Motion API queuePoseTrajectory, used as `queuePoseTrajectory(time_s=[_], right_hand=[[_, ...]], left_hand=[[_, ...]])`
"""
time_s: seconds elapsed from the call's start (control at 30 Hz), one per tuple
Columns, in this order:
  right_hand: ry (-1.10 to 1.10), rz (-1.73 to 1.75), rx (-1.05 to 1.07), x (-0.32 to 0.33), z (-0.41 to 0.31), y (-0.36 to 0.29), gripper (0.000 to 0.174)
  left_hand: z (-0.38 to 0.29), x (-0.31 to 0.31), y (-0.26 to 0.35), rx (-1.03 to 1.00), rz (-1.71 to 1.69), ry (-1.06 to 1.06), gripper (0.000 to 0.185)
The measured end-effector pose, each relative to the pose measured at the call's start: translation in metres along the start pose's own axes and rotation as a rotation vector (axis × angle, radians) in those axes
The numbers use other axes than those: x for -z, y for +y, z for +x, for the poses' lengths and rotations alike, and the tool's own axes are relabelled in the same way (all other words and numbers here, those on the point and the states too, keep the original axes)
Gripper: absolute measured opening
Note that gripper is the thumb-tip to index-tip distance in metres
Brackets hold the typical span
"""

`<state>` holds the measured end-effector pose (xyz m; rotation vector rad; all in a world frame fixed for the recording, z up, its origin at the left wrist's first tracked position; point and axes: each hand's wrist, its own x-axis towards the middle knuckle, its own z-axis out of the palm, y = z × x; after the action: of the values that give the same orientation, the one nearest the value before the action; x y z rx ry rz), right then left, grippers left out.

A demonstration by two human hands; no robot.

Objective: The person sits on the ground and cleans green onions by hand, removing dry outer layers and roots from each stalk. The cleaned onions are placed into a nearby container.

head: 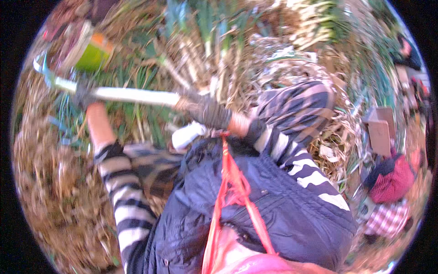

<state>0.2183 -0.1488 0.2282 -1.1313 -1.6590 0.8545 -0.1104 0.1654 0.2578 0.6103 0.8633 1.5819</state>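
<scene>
A long white leek or large green onion [137,95] stretches sideways in front of my body. My left hand [85,94], in a dark glove, grips it toward the leaf end. Beyond that hand the green-blue leaves [42,68] bend at the left. In a dark glove too, my right hand [208,108] closes around the brownish other end, near my lap. Motion blur hides the fingers. More unpeeled stalks [205,61] with green tops lie just past my hands. A white object [188,135], too blurred to name, is by my waist.
Peeled white stalks [308,24] are piled at the far right, with husk scraps [291,68] nearer my knee. A green-and-orange bucket [92,51] lies tipped at upper left. A cardboard box [379,130] and a person in red [393,179] are on the right. Dry straw covers the left ground.
</scene>
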Motion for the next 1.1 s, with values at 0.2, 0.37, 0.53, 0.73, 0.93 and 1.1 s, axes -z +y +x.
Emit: queuePoseTrajectory(time_s=[0.2, 0.37, 0.53, 0.73, 0.93, 1.1], right_hand=[[-0.211, -0.095, -0.484, 0.068, -0.058, -0.020, 0.053], [-0.133, -0.548, -0.037, 0.085, -0.023, -0.025, 0.058], [-0.125, -0.568, -0.126, 0.059, 0.001, -0.022, 0.071], [0.312, -0.063, -0.258, 0.057, -0.008, 0.011, 0.039], [0.584, -0.328, -0.255, 0.249, 0.072, 0.012, 0.037], [0.756, -0.969, -0.724, 0.420, 0.120, 0.036, 0.101]], left_hand=[[-0.018, -0.001, 0.021, -0.131, 0.236, 0.125, 0.017], [-0.065, -0.067, -0.027, -0.068, 0.268, 0.131, 0.013], [-0.130, -0.178, -0.075, -0.120, 0.285, -0.321, 0.015], [-0.179, -0.323, -0.105, -0.117, 0.477, -0.685, 0.030], [-0.189, -0.364, -0.119, -0.278, 0.707, -1.270, 0.048], [-0.163, -0.245, -0.112, 0.148, 1.077, -1.193, 0.037]])
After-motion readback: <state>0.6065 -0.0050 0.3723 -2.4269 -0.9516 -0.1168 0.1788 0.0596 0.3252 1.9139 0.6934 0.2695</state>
